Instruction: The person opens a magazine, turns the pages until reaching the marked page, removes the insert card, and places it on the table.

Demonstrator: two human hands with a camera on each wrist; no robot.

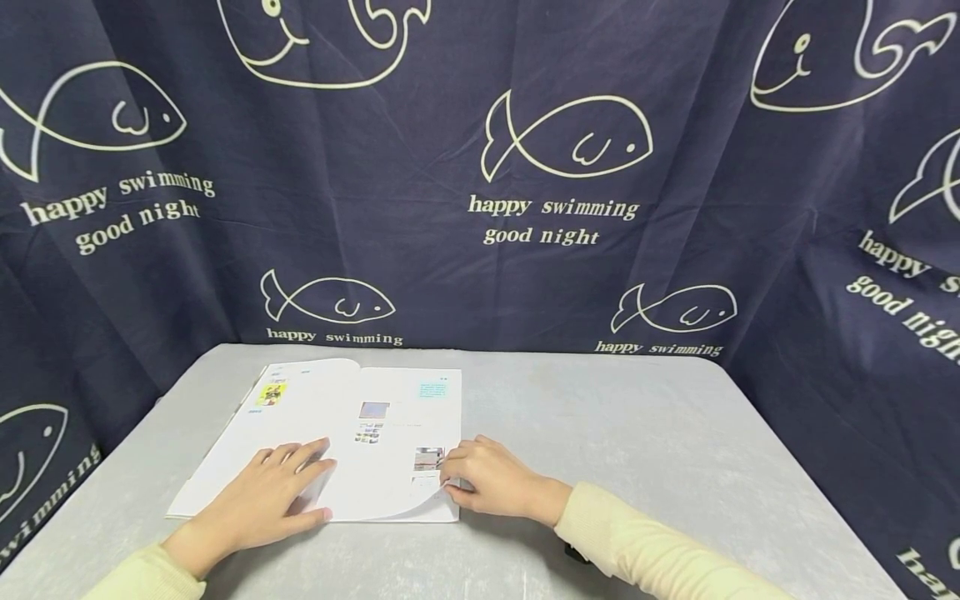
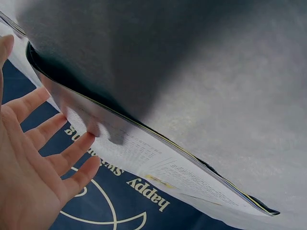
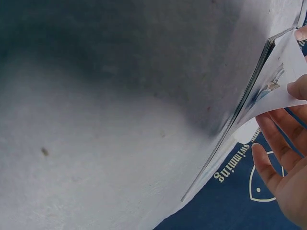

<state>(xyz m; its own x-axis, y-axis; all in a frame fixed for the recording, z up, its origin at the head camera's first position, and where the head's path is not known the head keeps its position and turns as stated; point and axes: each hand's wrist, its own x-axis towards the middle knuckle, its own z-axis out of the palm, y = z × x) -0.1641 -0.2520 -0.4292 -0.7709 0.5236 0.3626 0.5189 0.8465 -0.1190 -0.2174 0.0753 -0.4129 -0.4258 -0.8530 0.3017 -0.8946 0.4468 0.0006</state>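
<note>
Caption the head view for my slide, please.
Left hand resting on an open book, right hand pinching its lifted page corner.

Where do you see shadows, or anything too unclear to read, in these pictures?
Head view: bright, mostly even light, but the small print in the book is unreadable; left wrist view: a broad, soft-edged shadow darkens the tabletop, and the left hand shadows the book; right wrist view: tabletop dark at upper left, paler below.

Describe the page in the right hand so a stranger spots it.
On the grey table lies an open book. Its right page is pinched near the lower corner by the right hand. The left page has a yellow picture; this one, a blue box.
</note>
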